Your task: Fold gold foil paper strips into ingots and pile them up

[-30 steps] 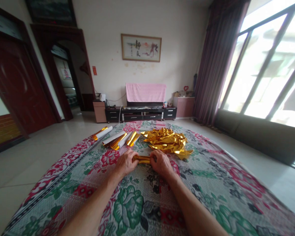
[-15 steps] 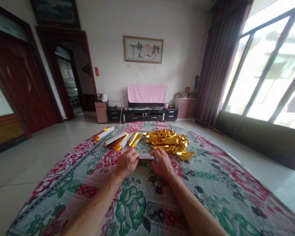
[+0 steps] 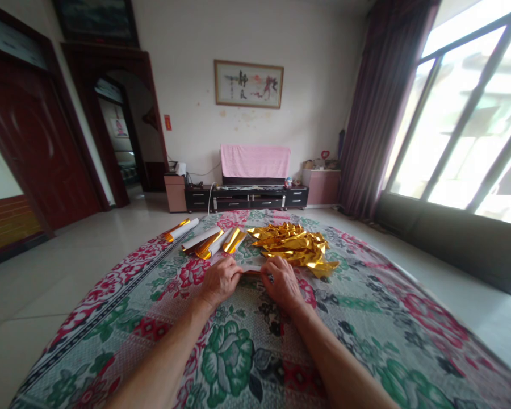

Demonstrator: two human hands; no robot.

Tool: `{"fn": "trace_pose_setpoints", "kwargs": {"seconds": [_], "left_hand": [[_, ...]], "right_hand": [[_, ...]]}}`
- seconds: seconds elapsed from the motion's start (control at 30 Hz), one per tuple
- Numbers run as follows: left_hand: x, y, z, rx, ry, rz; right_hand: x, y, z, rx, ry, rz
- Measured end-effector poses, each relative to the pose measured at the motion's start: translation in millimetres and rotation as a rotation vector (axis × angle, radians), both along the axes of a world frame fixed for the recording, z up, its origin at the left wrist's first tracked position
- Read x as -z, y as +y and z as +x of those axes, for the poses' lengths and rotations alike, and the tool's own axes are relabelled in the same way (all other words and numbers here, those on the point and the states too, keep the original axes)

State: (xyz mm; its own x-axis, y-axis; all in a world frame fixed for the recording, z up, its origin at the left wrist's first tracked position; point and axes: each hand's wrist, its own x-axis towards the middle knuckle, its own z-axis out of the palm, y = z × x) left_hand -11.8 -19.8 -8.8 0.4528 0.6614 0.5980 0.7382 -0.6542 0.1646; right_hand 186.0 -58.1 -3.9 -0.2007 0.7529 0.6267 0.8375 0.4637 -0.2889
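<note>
From the bottom edge of the frame two bare forearms reach up over a flowered tablecloth patterned in green, red and grey, and the hands meet the work near the middle of the picture. The left hand, just left of centre, has its thumb and fingers closed together, pinching the left end of a narrow strip of paper; the right hand, just right of centre, pinches the other end with bent fingers. The strip sits between them at the centre of the frame, its long axis running nearly level from left to right, one end pointing into each hand, where the tips are hidden. Its upper face is whitish, with a darker, brownish-gold lower edge. Just beyond, left of centre, lie several rolls of white and gold paper, slanting from lower left to upper right, and right of centre a heap of folded gold paper. Farther off, in the middle of the frame, stands a low black cabinet, with a pink towel hanging above it and a framed picture on the wall higher up
</note>
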Motion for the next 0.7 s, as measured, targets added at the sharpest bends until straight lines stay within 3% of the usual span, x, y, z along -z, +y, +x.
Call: {"fn": "trace_pose_setpoints", "kwargs": {"seconds": [0.23, 0.47, 0.7], "left_hand": [[-4.7, -3.2, -0.4, -0.018, 0.012, 0.012], [-16.1, -12.0, 4.0, 0.003, 0.031, 0.139], [-14.3, -13.3, 4.3, 0.036, 0.149, 0.091]], "right_hand": [[-1.4, 1.5, -1.7, 0.012, -0.035, 0.017], [-1.3, 0.6, -2.1, 0.005, -0.024, 0.024], [-0.5, 0.1, -1.9, 0.008, -0.054, 0.038]]}}
